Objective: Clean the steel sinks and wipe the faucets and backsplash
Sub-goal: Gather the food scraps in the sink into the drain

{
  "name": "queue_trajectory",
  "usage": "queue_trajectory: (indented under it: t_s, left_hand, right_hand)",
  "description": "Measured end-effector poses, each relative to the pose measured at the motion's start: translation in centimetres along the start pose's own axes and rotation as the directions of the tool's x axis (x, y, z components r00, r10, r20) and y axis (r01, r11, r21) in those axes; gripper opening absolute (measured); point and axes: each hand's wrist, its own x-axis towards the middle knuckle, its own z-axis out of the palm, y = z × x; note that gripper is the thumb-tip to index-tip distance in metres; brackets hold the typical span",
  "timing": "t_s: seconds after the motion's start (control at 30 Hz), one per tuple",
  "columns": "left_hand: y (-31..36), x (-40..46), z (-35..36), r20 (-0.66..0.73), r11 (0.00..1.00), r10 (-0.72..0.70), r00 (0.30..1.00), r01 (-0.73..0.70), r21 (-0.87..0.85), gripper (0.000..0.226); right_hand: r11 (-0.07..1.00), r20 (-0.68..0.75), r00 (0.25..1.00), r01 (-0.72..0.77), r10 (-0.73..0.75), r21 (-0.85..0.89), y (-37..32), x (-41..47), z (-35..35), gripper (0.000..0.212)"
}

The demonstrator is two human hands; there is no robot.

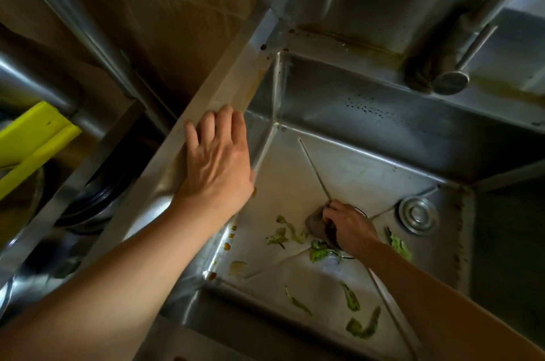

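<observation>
You're mid-scrub on the sink (339, 113) floor: right hand (349, 226) clenched round a scrub pad (314, 223) at the drain, left hand (219, 158) flat on the sink's left rim, so I'd chase those green smears (364, 326) next.

One view only, from a head-worn camera, looking steeply down and forward into the steel sink (368, 136). It sits close above the basin (wide-angle, so edges bend), with the faucet (451, 71) at upper right and both forearms entering from the bottom.
</observation>
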Motion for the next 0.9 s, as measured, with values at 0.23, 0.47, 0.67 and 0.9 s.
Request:
queue_trajectory:
  t_s: [0.23, 0.47, 0.67, 0.9]
  left_hand:
    - [-1.9, -2.7, 0.5, -0.083, 0.999, -0.049, 0.995, 0.047, -0.028, 0.081]
    - [-2.1, -2.3, 2.1, -0.17, 0.993, -0.035, 0.985, 0.053, 0.103, 0.076]
    - [-1.5, -2.7, 1.6, -0.097, 0.983, -0.079, 0.992, 0.093, 0.156, 0.083]
    - [-1.1, -3.0, 0.1, 0.015, 0.993, -0.086, 0.996, 0.085, 0.087, 0.087]
  right_hand:
    - [0.976, -0.164, 0.984, 0.102, -0.07, 0.191, -8.3, 4.0, -3.2, 0.034]
    - [0.985, 0.069, 0.983, 0.171, -0.17, -0.018, -12.6, 9.9, 0.5, 0.049]
    - [0.951, 0.156, 0.955, 0.275, -0.253, -0.143, -7.9, 5.0, 1.0, 0.035]
    - [0.975, 0.193, 0.981, 0.057, -0.015, -0.214, -2.7, -0.2, -1.9, 0.029]
